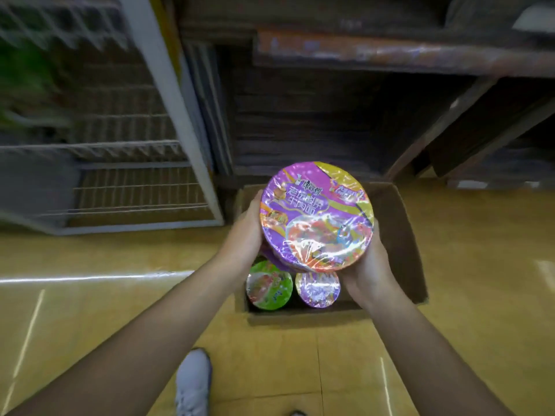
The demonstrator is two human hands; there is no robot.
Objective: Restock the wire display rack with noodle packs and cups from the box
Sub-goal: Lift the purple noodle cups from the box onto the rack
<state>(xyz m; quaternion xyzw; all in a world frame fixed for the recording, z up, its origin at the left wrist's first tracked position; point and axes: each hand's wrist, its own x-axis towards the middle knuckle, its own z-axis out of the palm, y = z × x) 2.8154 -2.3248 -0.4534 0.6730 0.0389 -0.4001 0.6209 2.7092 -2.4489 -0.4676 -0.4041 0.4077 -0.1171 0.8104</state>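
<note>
Both hands clasp the purple noodle bowl [316,216]: the left hand [244,232] wraps its side at 9 o'clock and the right hand [365,267] cups it at 4 o'clock, fingertips hidden beneath. The hold is on glossy shrink film, so I judge the bowl could slide out if either palm eases on the way to the wire rack [120,181] at 10 o'clock, and fall on the green cup [269,286] and purple cup [317,289], 2 side by side in the box [402,235] directly below. A tilted bowl might also snag the rack's wires. The bowl is round and wide, lid up and tipped toward the camera, purple with a yellow wedge at 1 o'clock, its film creased and glaring
</note>
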